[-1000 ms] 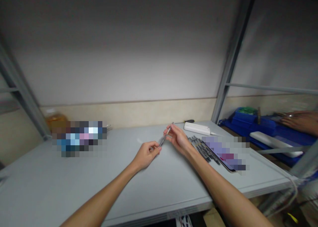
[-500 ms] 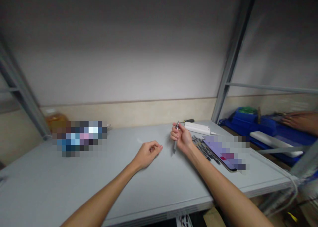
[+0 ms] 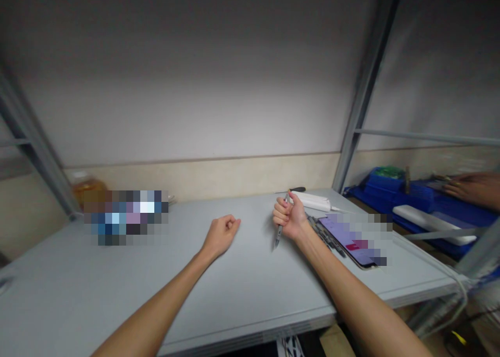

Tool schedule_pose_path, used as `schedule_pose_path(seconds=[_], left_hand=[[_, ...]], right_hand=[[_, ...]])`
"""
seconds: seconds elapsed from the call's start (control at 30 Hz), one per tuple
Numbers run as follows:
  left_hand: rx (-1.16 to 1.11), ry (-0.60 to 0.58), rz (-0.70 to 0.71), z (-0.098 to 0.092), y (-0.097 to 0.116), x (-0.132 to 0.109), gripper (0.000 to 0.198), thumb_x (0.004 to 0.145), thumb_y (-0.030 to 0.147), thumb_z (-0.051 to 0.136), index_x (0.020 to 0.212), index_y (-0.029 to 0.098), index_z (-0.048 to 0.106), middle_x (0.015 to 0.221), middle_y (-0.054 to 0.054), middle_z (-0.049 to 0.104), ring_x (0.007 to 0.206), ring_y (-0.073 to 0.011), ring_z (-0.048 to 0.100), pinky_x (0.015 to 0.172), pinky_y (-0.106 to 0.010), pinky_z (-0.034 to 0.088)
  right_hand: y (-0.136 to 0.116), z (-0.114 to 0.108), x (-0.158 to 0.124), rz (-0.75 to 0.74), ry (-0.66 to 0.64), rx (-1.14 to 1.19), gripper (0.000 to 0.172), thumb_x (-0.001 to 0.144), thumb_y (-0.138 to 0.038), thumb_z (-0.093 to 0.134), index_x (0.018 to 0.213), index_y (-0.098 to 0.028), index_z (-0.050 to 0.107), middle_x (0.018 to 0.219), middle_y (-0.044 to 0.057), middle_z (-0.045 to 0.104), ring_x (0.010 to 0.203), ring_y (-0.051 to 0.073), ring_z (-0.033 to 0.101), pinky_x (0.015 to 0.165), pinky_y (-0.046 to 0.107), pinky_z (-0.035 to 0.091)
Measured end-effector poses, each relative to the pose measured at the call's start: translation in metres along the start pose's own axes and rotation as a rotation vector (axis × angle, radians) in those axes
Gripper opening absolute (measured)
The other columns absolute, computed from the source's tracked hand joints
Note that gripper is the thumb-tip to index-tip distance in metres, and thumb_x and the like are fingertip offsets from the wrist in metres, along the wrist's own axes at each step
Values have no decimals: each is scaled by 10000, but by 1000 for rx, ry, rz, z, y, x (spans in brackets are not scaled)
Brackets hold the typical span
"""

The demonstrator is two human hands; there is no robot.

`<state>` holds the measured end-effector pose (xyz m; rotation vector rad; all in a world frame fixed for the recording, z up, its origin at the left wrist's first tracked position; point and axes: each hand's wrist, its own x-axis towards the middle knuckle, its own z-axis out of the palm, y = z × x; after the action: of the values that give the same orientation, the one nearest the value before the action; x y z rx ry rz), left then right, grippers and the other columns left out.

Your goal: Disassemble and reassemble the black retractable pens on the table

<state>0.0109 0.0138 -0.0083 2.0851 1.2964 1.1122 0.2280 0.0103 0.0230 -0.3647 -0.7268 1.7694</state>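
Note:
My right hand [image 3: 289,216] is wrapped round a grey pen [image 3: 278,236]. The pen stands nearly upright with its tip pointing down, just above the grey table [image 3: 242,294], and my thumb is at its top end. My left hand [image 3: 222,236] is curled closed over the table, left of the pen; its fingers hide whatever may be inside. Several similar grey and black pens [image 3: 327,237] lie in a bunch right of my right hand, partly covered by my wrist. Beside them lies a phone [image 3: 344,240] with a lit purple screen.
Behind my right hand are a white power strip [image 3: 312,201] and a screwdriver [image 3: 298,189]. A blurred-out object [image 3: 133,216] and a bottle of amber liquid [image 3: 88,188] stand at the left. Another person's hand [image 3: 474,188] is over blue trays [image 3: 402,185] beyond the metal post [image 3: 365,86].
My left hand has moved left, away from the pen, and its fingers are curled tighter. My right hand has shifted slightly right and lower, its thumb now on the pen's top.

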Motion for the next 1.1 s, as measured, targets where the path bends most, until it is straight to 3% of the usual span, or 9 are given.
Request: schedule_pose_path(seconds=[0.37, 0.53, 0.9, 1.0, 1.1], left_hand=[[42, -33, 3, -2, 4, -1, 318, 775, 378, 430, 548, 161, 479, 459, 62, 367, 465, -84, 343, 491, -206, 242], [40, -50, 2, -2, 4, -1, 317, 774, 378, 424, 549, 161, 478, 458, 63, 355, 462, -84, 331, 489, -207, 237], [24, -82, 7, -1, 5, -2, 322, 771, 386, 430, 556, 157, 500, 457, 59, 366, 461, -86, 331, 485, -208, 232], [12, -89, 1, -1, 7, -3, 327, 764, 403, 432, 554, 161, 497, 455, 58, 368, 459, -88, 334, 483, -207, 231], [2, -91, -8, -1, 8, -3, 325, 758, 414, 437, 559, 164, 495, 457, 55, 384, 462, -91, 343, 486, -207, 236]], right_hand=[[-1, 2, 0, 47, 4, 4, 411, 789, -446, 392, 482, -196, 283, 381, -90, 151, 339, 54, 61, 302, 159, 114], [0, 1, 2, 105, 27, 41, 378, 795, -372, 352, 472, -194, 270, 375, -88, 130, 335, 55, 45, 300, 161, 83], [1, 2, 3, 115, 58, -76, 364, 786, -424, 397, 512, -198, 319, 386, -95, 181, 333, 48, 101, 308, 155, 108], [5, 3, 7, 87, 171, -243, 294, 763, -444, 445, 615, -190, 428, 416, -94, 263, 336, 50, 171, 319, 158, 136], [11, 2, 10, -24, 399, -643, 175, 768, -340, 435, 734, -180, 499, 473, -58, 375, 378, 79, 304, 361, 186, 235]])
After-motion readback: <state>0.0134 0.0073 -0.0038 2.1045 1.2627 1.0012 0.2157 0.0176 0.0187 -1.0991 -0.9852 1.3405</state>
